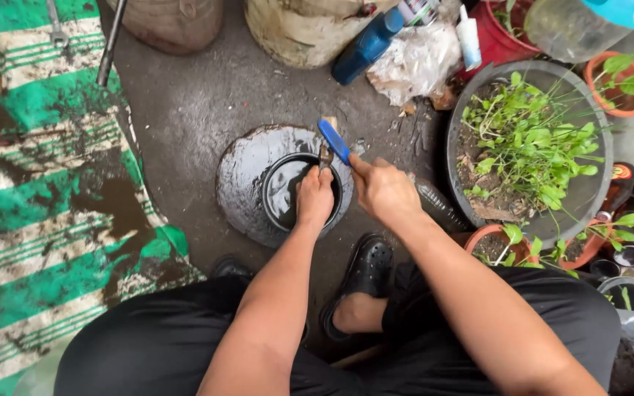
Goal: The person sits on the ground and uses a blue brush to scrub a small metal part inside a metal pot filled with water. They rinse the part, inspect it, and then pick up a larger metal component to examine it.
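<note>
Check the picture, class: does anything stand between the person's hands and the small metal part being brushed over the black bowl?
Nothing visible does. The left hand already grips the small metal part over the black bowl, and the right hand holds the blue-handled brush against it.

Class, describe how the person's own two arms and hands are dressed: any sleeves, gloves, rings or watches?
Both forearms are bare, with no sleeves in view. The left hand and right hand wear no gloves; no watch, ring or wristband is visible.
</note>
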